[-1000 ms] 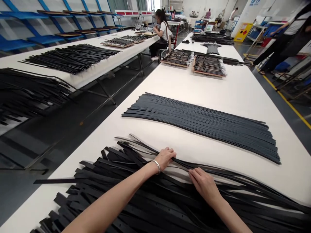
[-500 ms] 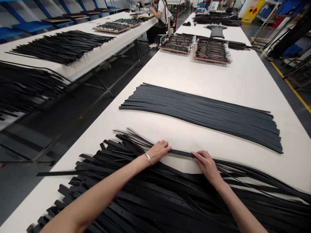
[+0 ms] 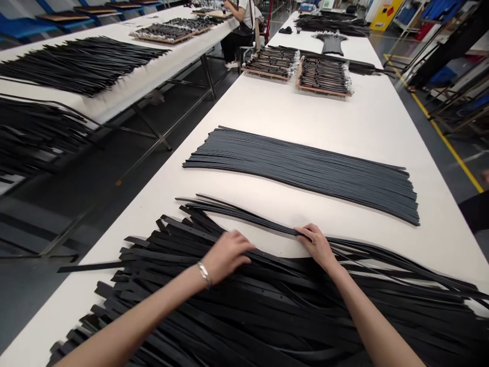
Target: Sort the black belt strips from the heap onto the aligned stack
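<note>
- While my left grip (image 3: 226, 256) is over the heap of loose black strips (image 3: 183, 311), fingers loosely parted, my right grip (image 3: 317, 244) pinches a slim bundle of strips (image 3: 260, 220) beyond it on the white worktop (image 3: 267, 109).
- Past that lies a flat, neat row of strips (image 3: 305, 173).
- Farther along, two shallow trays (image 3: 324, 93) hold dark pieces (image 3: 324, 73) edged with shiny wrapping (image 3: 347, 77).
- Far back, a yellow cabinet (image 3: 388, 10) carries a reddish label (image 3: 383, 15), too small to read.
</note>
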Available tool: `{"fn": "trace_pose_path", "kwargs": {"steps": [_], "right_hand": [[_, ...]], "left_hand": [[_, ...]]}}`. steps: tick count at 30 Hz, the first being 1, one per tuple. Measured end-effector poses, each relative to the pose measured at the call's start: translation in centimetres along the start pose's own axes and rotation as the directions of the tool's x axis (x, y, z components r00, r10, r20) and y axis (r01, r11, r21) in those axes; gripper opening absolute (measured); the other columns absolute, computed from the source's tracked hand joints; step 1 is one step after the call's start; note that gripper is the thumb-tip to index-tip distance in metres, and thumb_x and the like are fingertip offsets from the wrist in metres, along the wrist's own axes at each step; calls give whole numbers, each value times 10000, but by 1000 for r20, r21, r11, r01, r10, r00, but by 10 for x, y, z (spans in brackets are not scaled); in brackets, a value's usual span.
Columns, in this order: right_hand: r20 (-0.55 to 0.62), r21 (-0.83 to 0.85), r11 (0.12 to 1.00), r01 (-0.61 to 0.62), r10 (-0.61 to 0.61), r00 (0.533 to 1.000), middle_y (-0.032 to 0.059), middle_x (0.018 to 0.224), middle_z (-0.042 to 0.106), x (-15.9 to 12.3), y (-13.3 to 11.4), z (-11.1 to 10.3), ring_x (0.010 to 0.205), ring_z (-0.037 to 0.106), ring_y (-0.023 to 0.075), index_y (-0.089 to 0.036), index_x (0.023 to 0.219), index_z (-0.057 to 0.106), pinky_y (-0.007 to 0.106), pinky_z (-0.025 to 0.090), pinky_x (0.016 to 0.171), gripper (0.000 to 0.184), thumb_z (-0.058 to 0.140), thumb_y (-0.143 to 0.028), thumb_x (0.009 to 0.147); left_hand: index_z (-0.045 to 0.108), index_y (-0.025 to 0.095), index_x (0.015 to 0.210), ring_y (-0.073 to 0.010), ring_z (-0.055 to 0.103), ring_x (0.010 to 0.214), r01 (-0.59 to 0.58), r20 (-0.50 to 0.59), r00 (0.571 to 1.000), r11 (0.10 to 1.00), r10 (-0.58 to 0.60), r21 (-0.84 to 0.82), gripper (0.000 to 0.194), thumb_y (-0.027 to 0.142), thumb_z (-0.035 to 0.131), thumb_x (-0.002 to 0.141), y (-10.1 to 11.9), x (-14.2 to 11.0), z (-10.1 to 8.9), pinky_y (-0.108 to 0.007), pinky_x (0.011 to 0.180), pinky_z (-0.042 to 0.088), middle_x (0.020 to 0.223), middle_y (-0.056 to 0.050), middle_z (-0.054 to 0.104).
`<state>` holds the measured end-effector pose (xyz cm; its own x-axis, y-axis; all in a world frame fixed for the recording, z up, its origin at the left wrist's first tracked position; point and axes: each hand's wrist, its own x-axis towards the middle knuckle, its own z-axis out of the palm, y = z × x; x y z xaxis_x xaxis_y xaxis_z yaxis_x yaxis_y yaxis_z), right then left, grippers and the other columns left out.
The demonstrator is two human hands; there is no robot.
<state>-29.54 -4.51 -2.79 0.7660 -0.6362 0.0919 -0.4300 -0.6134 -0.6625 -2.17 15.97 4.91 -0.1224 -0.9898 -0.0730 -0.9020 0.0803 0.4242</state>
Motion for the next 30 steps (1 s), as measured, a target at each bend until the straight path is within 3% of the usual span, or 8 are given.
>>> {"fn": "trace_pose_path", "kwargs": {"steps": [2,5,10,14,18,22,26,30], "right_hand": [[2,5,1000,-9,9,1000,65,961,556,0,0,0,941,525,221,-268,1133,634,376,466,820,298,472,-340,893],[3,29,1000,-10,10,1000,63,952,564,1,0,1,929,528,221,-271,1133,635,389,464,829,300,484,-348,885],[20,40,999,-20,20,1000,63,956,569,2,0,1,930,534,219,-274,1131,639,381,467,825,298,489,-353,885],[20,38,999,-22,22,1000,61,954,566,4,-1,1,934,535,214,-279,1126,642,363,470,816,288,480,-342,897],[3,28,999,-24,24,1000,60,942,570,5,-2,1,924,544,219,-297,1114,649,362,478,803,279,480,-346,897],[7,28,999,-29,29,1000,63,942,571,5,-2,1,921,542,224,-299,1120,646,366,473,795,281,478,-347,899],[4,42,998,-41,41,999,63,958,571,4,-2,2,935,537,224,-288,1124,643,362,466,810,282,483,-333,896],[14,48,998,-44,43,999,64,962,570,4,-3,1,940,535,226,-284,1129,641,367,463,817,288,484,-330,893]], "left_hand": [[615,262,986,-182,525,912,-50,95,994,996,57,-72,127,267,540,885,25,19,22,-310,801,382,930,-18,622],[621,213,827,-163,537,851,-2,134,991,993,17,-115,100,197,536,878,25,38,39,-282,762,387,852,-15,603],[590,178,805,-149,542,835,62,110,993,968,-36,-243,86,146,532,859,3,62,42,-246,757,417,841,-16,590],[595,160,830,-155,544,851,120,33,993,959,-116,-258,119,147,488,881,3,88,45,-249,769,425,845,-34,597],[612,169,791,-130,567,778,117,30,993,951,-114,-285,122,153,515,863,0,103,41,-218,703,428,803,-9,617],[605,180,802,-134,552,780,66,32,998,969,-60,-237,74,175,546,848,-2,95,36,-225,698,423,830,-11,602],[573,184,829,-173,509,827,-95,7,996,995,94,40,135,198,462,906,6,67,43,-278,748,416,865,-45,578],[558,184,770,-153,532,773,-31,-38,999,999,32,35,282,325,396,953,9,43,56,-255,705,424,824,-35,577]]}}
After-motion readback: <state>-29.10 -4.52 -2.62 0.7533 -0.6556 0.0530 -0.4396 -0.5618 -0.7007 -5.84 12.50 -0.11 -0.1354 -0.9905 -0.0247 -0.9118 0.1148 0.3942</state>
